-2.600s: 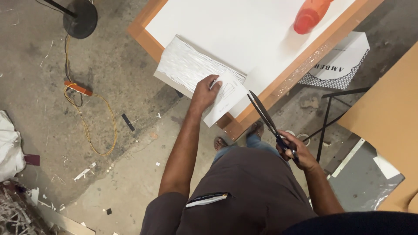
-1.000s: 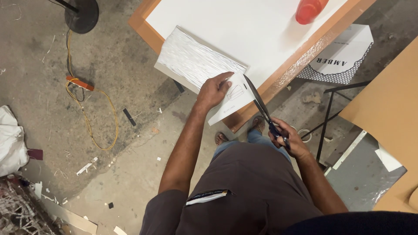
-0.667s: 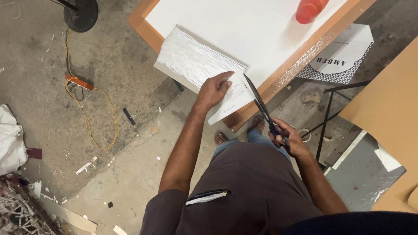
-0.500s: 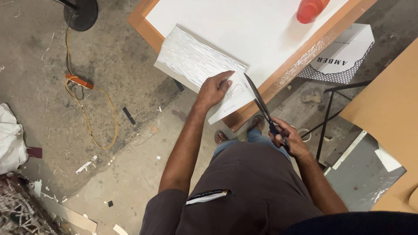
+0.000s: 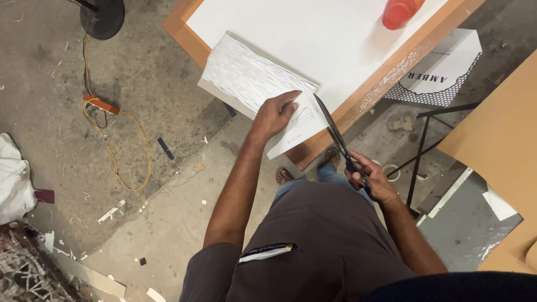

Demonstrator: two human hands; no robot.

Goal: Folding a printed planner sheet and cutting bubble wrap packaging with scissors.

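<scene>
Nearest the camera, the right hand (image 5: 373,180) is clenched round the handles of a pair of long black scissors (image 5: 334,134). The blades run up and to the left from that hand, their long axis slanting toward the stack's near corner, with the tip at the right edge of the top sheet. I cannot tell whether the blades are parted or together.

A little farther out, the left hand (image 5: 275,114) lies flat and spread on the paper stack (image 5: 254,84), pressing down its near corner without gripping it. So the stack lies ahead and to the left of the scissor hand, and the left hand is the nearer of the two to it, touching it, while the right reaches it only through the blades.

The stack sits askew on the corner of the white worktop (image 5: 335,39), which has a wooden border; its near end overhangs the edge above the concrete floor (image 5: 140,72).

Farther back on the worktop stands an orange-red bottle (image 5: 400,12), well apart from the paper. On the floor to the left, a yellow cable (image 5: 120,154) trails among paper scraps.
</scene>
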